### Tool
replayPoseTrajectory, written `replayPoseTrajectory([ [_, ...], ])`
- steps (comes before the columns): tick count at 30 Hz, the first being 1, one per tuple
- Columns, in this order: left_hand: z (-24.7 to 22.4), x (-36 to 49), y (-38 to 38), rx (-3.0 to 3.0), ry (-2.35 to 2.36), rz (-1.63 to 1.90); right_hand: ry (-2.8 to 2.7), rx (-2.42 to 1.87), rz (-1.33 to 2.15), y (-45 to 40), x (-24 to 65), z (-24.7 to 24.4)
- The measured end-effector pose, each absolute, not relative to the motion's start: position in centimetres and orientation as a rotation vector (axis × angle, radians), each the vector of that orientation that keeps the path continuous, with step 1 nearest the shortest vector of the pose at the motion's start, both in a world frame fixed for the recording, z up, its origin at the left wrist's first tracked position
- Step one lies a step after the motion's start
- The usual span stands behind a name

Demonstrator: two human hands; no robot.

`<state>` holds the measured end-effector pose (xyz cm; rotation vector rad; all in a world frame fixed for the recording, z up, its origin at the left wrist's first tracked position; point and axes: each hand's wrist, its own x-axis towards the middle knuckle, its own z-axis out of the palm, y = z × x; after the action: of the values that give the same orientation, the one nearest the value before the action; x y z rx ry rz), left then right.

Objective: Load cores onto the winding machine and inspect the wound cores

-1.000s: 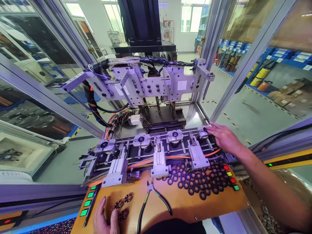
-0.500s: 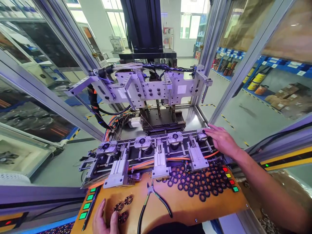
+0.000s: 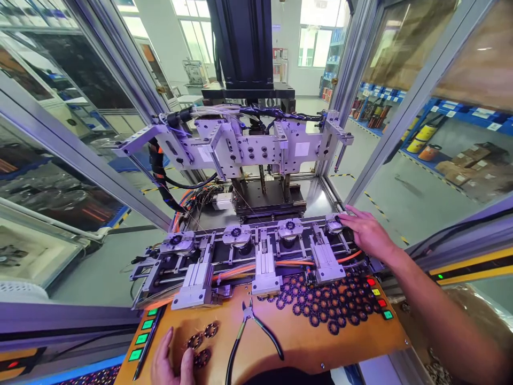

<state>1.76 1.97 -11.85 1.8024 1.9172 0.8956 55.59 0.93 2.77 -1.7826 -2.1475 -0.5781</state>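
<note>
Past the far edge of the orange-brown table (image 3: 304, 345), a silver metal fixture (image 3: 332, 225) is sitting at the leftward-pointing fingers of the right hand (image 3: 371, 235), grip unclear, the left hand (image 3: 165, 369) resting with fingers parted.

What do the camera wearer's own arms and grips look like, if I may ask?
The left grip and the right grip are bare human hands, without gloves. The right forearm is bare too, with no sleeve or watch visible. The left forearm is out of view.

Smooth, glossy desk (image 3: 304, 345); satin metal slide blocks (image 3: 266, 274); pliers (image 3: 248, 315) in bare metal with plastic-looking handles (image 3: 232, 355); dark matt rings (image 3: 324, 303); coppery metallic sheen on wire-wound coils (image 3: 203, 357).
</note>
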Motion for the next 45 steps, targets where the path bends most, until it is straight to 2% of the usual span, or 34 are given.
replayPoseTrajectory([
  [14,-12.5,1.4,1.9,1.9,1.859,0.962,-2.16,-1.797,-0.599,0.9,55.0,2.2],
  [23,-12.8,2.3,1.7,1.851,1.843,1.114,-2.279,-1.572,-0.544,3.8,49.1,5.3],
  [30,-12.7,2.4,1.3,1.83,1.857,1.172,-2.454,-1.407,-0.421,7.3,45.6,4.1],
  [45,-12.9,2.5,1.2,1.933,1.797,1.225,-2.441,-1.342,-0.408,7.6,45.1,3.2],
])
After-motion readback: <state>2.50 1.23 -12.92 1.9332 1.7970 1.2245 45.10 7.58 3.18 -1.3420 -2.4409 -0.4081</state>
